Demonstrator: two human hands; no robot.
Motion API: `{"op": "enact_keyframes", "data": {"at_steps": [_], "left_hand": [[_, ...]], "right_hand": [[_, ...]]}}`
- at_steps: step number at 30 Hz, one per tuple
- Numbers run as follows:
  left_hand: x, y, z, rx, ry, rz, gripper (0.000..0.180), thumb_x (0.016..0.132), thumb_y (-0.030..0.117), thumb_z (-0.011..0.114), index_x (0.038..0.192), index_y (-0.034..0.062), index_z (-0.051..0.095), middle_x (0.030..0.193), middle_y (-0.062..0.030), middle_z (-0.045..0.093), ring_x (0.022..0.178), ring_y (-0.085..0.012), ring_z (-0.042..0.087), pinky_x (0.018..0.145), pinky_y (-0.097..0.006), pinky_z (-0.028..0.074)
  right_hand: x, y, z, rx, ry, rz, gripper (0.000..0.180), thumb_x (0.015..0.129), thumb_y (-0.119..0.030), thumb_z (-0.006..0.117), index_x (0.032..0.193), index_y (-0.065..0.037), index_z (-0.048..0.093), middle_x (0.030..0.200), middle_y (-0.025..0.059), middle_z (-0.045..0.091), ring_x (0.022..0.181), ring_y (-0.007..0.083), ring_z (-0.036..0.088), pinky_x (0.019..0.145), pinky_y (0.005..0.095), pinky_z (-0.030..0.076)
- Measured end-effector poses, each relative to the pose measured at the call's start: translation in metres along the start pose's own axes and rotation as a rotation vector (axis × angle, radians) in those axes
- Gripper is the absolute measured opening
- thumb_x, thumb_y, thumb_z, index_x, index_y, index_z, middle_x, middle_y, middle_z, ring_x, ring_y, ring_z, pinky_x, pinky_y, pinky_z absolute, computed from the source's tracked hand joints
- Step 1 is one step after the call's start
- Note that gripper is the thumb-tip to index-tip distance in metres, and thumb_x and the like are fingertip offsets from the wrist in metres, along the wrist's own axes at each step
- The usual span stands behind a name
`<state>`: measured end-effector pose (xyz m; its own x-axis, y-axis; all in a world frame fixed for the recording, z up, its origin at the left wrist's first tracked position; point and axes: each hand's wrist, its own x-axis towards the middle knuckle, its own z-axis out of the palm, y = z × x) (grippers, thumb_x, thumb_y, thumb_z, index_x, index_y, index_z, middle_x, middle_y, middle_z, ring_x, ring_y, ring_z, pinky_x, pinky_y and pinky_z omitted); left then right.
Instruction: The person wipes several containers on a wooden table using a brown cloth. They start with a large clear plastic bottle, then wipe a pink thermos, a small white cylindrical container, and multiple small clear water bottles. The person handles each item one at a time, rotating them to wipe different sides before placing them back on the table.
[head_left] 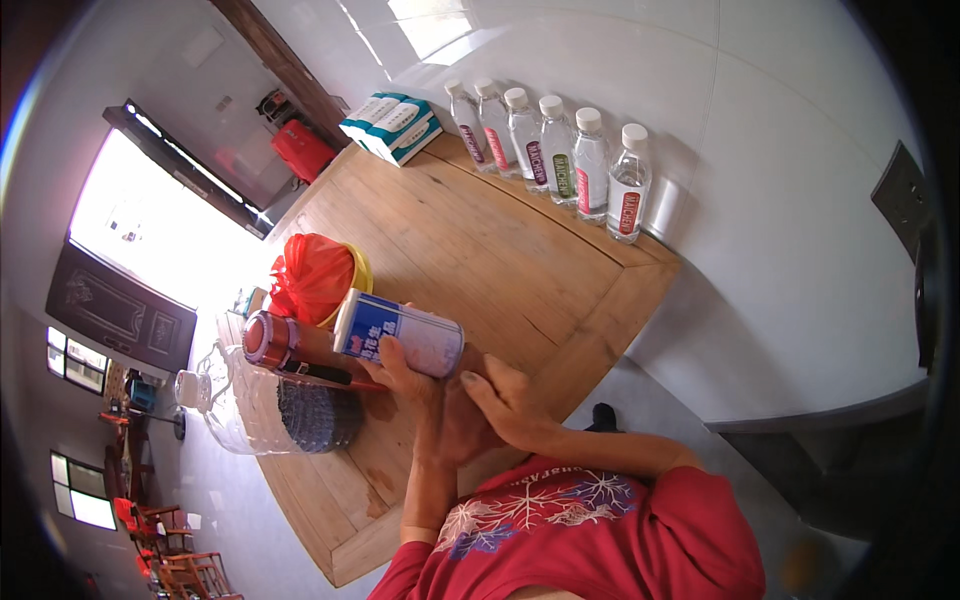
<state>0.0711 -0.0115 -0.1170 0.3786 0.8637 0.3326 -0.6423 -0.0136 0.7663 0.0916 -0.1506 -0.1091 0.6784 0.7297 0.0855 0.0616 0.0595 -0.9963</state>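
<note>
A blue-and-white can point(425, 340) lies tilted in my left hand point(405, 380), whose fingers are closed around its side. My right hand point(510, 400) is beside the can's near end, its fingers curled on a soft reddish-brown piece that looks like a cloth point(463, 425). This cloth hangs between my two hands, and part of it reaches behind the can's end. Just left of the can, a reddish-brown tumbler point(268, 340) stands on the wooden table point(440, 220), with a black strap or handle at its side. My left hand partly hides its lower part.
Beyond the can, a red plastic bag point(312, 275) sits in a yellow container point(361, 270). A large clear jug point(225, 405) with dark contents stands at the left edge. Several clear bottles point(590, 165) line the wall side, beside teal-and-white tissue packs point(393, 125).
</note>
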Motion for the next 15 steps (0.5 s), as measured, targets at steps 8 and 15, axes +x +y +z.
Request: {"op": "enact_keyframes", "data": {"at_steps": [8,15], "left_hand": [[-0.033,0.014,0.023,-0.145,-0.255,-0.189,0.057,0.089,0.04,0.055,0.13,0.0018,0.044,0.124,-0.0134,0.055,0.113,-0.028,0.054,0.097,-0.041,0.043],[-0.059,-0.007,-0.03,0.589,-0.304,-0.132,0.057,0.08,0.018,0.064,0.13,0.0019,0.042,0.118,-0.01,0.056,0.107,-0.0221,0.055,0.093,-0.034,0.043]], "right_hand": [[0.011,-0.016,-0.03,-0.596,0.332,-0.77,0.036,0.077,-0.017,0.067,0.108,0.0,0.059,0.1,0.0173,0.052,0.088,0.0351,0.052,0.073,0.0424,0.045],[0.049,-0.044,-0.026,-0.331,0.272,-0.698,0.021,0.08,-0.007,0.061,0.1,-0.005,0.059,0.105,0.0189,0.053,0.094,0.0366,0.055,0.079,0.0425,0.045]]}}
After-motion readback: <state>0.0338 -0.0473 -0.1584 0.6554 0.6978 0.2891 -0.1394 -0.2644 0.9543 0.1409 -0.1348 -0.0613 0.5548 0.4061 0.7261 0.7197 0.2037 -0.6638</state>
